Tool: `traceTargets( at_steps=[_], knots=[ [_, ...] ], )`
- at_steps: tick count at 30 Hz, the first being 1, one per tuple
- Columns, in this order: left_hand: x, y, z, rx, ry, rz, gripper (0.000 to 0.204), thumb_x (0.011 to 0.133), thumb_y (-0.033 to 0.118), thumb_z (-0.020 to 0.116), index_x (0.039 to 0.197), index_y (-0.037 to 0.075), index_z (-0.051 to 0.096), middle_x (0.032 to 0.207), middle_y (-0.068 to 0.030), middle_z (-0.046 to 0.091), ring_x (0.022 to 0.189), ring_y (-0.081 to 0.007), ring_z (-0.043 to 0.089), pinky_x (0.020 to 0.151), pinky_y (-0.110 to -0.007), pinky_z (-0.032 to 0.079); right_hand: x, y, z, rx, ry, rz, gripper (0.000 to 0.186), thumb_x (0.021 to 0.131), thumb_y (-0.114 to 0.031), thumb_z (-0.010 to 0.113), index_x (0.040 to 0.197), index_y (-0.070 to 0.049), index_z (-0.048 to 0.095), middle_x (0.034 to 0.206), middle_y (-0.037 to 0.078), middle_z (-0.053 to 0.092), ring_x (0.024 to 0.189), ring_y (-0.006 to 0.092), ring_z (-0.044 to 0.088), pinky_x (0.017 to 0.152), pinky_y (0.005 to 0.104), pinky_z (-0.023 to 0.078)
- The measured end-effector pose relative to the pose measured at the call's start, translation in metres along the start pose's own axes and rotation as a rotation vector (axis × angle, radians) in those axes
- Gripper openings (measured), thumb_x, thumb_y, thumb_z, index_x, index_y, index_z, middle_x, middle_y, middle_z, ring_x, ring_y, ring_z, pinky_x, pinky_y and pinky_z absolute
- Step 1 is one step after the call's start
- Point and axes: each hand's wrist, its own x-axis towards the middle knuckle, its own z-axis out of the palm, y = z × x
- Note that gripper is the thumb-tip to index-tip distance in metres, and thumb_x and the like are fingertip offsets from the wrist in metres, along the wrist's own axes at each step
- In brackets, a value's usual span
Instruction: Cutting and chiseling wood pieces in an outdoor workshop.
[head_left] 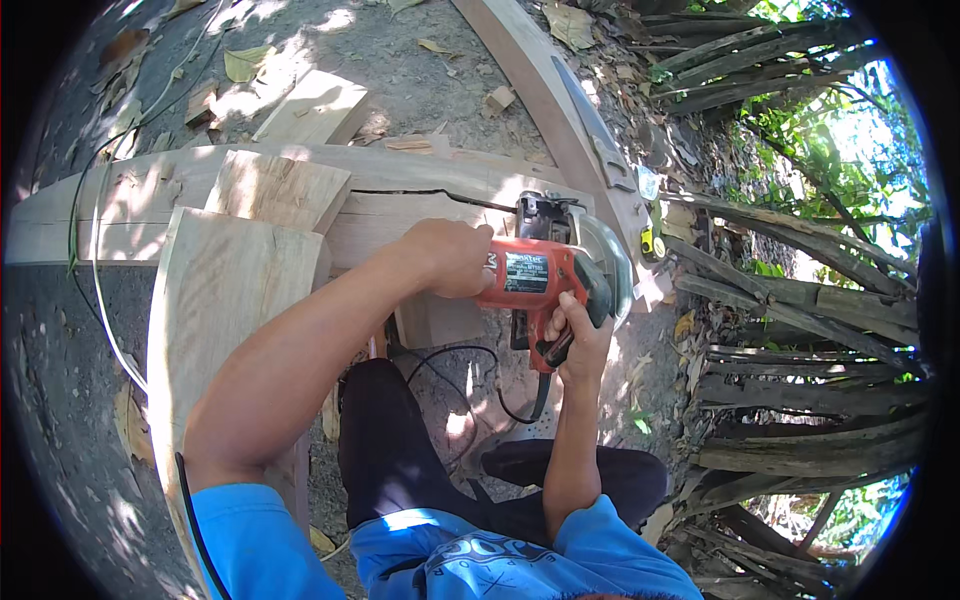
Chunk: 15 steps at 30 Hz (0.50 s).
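Nearest, at the lower edge, are the person's bright blue T-shirt (400, 560) and bent legs in dark trousers (395, 430). Ahead of them, the right hand (583, 335) is wrapped around the rear handle of a red circular power saw (525, 270); the saw's body lies ahead of this hand and slightly left. The left hand (450, 258) looks closed on the motor's left end, its fingers mostly hidden. The motor's long axis runs left to right between the hands, roughly along the long, pale wooden beam (400, 212) where the saw appears to sit. The saw has a dark base, a black cord (542, 395) and a curved, greyish guard on its right. Farther right lie a yellow tape measure (652, 243) and a blue-grey handsaw (583, 105), with a rough timber fence (810, 400) beyond.
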Motion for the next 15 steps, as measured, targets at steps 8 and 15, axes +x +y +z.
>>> traceTargets(
  at_steps=[8, 15],
  knots=[
    [0.003, 0.001, -0.008, 0.039, -0.054, 0.002, 0.056, 0.081, 0.039, 0.066, 0.120, 0.001, 0.057, 0.100, -0.0212, 0.071, 0.096, -0.0377, 0.069, 0.085, -0.046, 0.053, 0.005, 0.000, -0.002, -0.021, -0.046, 0.006, 0.015, 0.089, -0.010, 0.068, 0.102, -0.001, 0.064, 0.062, 0.003, 0.055, 0.048, 0.0127, 0.051, 0.046, 0.0269, 0.043],
    [0.000, 0.005, -0.006, 0.024, -0.147, 0.045, 0.058, 0.079, 0.041, 0.069, 0.120, 0.002, 0.060, 0.102, -0.0207, 0.071, 0.098, -0.0367, 0.068, 0.085, -0.045, 0.052, -0.023, 0.002, -0.007, -0.047, -0.030, -0.003, 0.016, 0.089, -0.009, 0.067, 0.102, 0.000, 0.063, 0.062, 0.003, 0.054, 0.049, 0.0128, 0.051, 0.047, 0.0271, 0.043]
  ],
)
